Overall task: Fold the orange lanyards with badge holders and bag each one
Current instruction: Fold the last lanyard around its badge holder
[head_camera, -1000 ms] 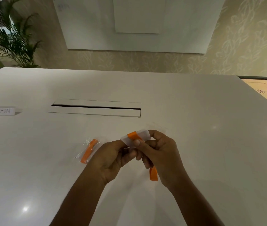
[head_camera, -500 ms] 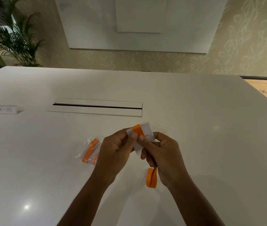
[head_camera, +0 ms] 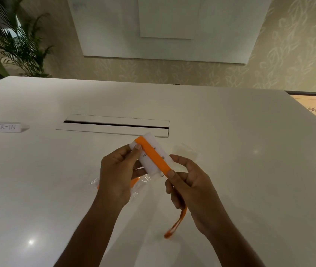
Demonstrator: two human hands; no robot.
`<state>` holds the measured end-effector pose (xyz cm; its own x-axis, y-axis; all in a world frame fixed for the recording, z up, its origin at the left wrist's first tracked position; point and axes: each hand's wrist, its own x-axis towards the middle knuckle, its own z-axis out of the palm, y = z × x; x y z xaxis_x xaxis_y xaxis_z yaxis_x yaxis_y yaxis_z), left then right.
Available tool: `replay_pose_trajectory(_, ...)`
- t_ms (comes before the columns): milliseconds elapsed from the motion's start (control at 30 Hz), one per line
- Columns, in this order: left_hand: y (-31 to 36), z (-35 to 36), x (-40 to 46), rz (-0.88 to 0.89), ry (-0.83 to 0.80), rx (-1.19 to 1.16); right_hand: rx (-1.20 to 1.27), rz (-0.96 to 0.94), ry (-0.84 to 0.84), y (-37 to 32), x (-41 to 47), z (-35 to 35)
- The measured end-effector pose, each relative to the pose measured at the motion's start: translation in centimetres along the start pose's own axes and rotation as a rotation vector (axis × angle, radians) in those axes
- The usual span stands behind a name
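A white badge holder (head_camera: 148, 158) is held above the table, pinched at its left edge by my left hand (head_camera: 117, 176). An orange lanyard (head_camera: 153, 156) lies diagonally across the card. My right hand (head_camera: 189, 186) pinches the strap at the card's lower right corner, and its loose loop hangs down below that hand to the table. Behind my left hand a bagged orange lanyard (head_camera: 136, 182) lies on the table, mostly hidden. An empty clear bag (head_camera: 187, 152) lies flat just beyond my right hand.
The white table (head_camera: 230, 132) has a long cable slot (head_camera: 114, 125) in its middle. A paper sign reading CHECK-IN (head_camera: 0, 126) stands at the far left. A carrom board (head_camera: 315, 108) sits off the table's right edge; a potted palm (head_camera: 16, 45) stands at the back left.
The badge holder has been turned to show its face, and the orange strap has been drawn out along it. My hands have moved apart, and more lanyard hangs below my right hand.
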<state>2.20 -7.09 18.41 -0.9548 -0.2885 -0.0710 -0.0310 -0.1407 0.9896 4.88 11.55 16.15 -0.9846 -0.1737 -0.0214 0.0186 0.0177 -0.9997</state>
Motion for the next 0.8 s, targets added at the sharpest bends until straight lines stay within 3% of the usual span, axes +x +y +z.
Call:
replay_pose_trajectory(333,0.1,-0.5,0.0,-0.221,0.025,-0.181,-0.007,-0.031,-0.078,-0.3,-0.7,0.1)
replay_pose_trajectory(667,-1.4,-0.2,-1.3,-0.484,-0.169,-0.257,-0.009,-0.175,-0.151,-1.5,-1.1,-0.3)
replay_pose_trajectory(800,-1.1,0.0,-2.4,-0.448,-0.29,-0.123,-0.022,-0.194,-0.111,-1.6,-1.2,-0.3)
